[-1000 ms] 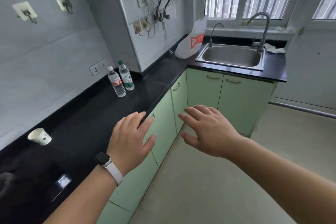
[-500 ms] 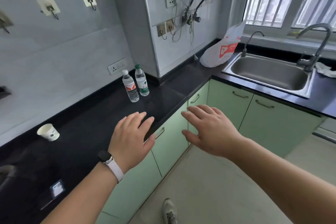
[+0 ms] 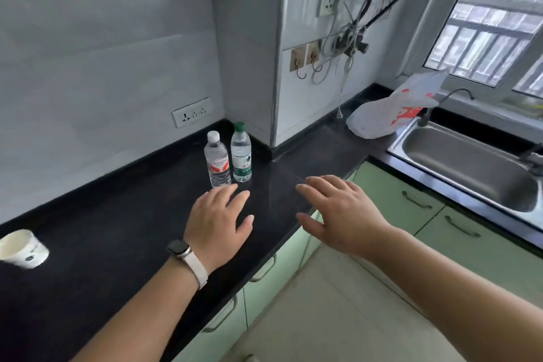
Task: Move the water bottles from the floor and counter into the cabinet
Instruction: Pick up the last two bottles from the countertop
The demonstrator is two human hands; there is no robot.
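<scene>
Both hands empty, fingers spread, palms down. Left hand (image 3: 219,219), watch (image 3: 179,247) at the wrist, hovers over the black counter (image 3: 111,232), fingertips just short of the red-label bottle (image 3: 217,160). Right hand (image 3: 340,211) hovers near the counter edge above the green cabinet doors (image 3: 393,200). Green-cap bottle (image 3: 241,153) stands upright just beside the red-label one, near the wall corner. Paper cup (image 3: 22,248) sits far left. Plastic bag (image 3: 388,110) lies beside the sink (image 3: 467,164).

Home kitchen; steel sink (image 3: 467,161); green cabinets (image 3: 484,247); counter (image 3: 117,232)
</scene>
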